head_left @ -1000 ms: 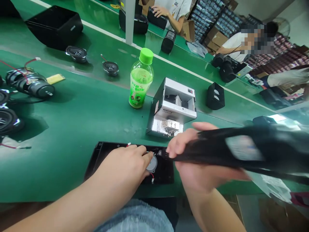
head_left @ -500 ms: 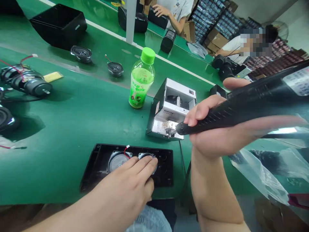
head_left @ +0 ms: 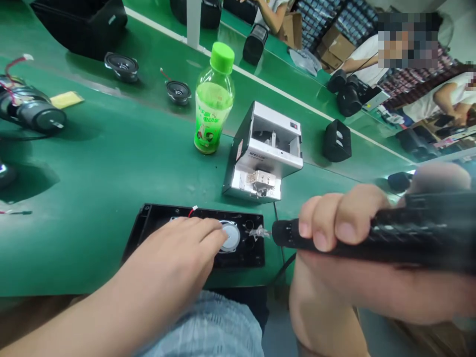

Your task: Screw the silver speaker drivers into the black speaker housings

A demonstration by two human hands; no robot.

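Observation:
My right hand (head_left: 345, 238) is wrapped around a black electric screwdriver (head_left: 401, 228). Its blurred bit points left, over the right part of a black speaker panel (head_left: 256, 258); whether it touches there I cannot tell. Flat across the panel lies my left hand (head_left: 186, 248), fingers stretched out, the tips at a round speaker (head_left: 231, 237) set into it. The hand covers most of a second speaker, and a short red wire with a white plug (head_left: 192, 210) sticks up behind it. Just beyond the panel stands a silver and black screw feeder (head_left: 260, 158).
A green-capped drink bottle (head_left: 213, 99) stands left of the feeder. Loose speakers (head_left: 122, 67) and a black speaker box (head_left: 80, 25) lie farther back. At left is a motor-like cylinder (head_left: 40, 114). A dark cable (head_left: 286, 265) runs beside the panel. Other people work across the bench.
The screwdriver in my right hand has moved from the feeder down and toward me, to the panel's right side. My left hand has shifted slightly left, uncovering more of one speaker. The view has shifted.

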